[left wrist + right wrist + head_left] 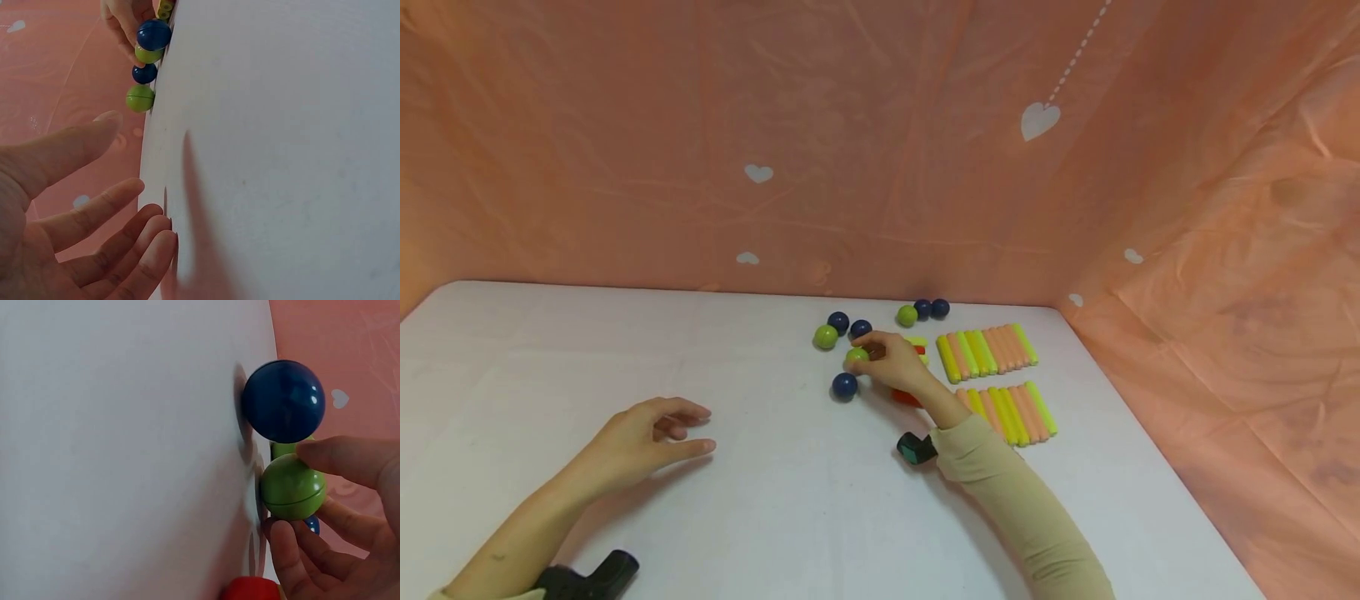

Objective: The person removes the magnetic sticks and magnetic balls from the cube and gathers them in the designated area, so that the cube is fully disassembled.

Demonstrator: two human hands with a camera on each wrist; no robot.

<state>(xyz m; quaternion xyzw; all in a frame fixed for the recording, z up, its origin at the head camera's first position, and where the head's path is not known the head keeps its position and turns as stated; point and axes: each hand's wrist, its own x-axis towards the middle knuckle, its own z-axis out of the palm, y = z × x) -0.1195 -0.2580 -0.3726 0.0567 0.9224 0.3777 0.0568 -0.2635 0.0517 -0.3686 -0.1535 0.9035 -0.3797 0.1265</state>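
Note:
My right hand (891, 362) pinches a green ball (292, 487) between thumb and fingers, low over the white table. Right beside it sits a dark blue ball (845, 387), nearer to me. Just past the hand lie another green ball (825, 337) and two more blue balls (838, 322). Over the left part of the table hovers my left hand (651, 437), its fingers loosely bent and nothing in them; the left wrist view shows the palm and spread thumb too.
Two rows of yellow, green and peach sticks (988, 353) lie right of my right hand. Partly hidden under that hand are red and yellow pieces (906, 398). Farther back, a green ball (907, 315) stands beside two blue ones. A peach curtain (880, 150) borders the table.

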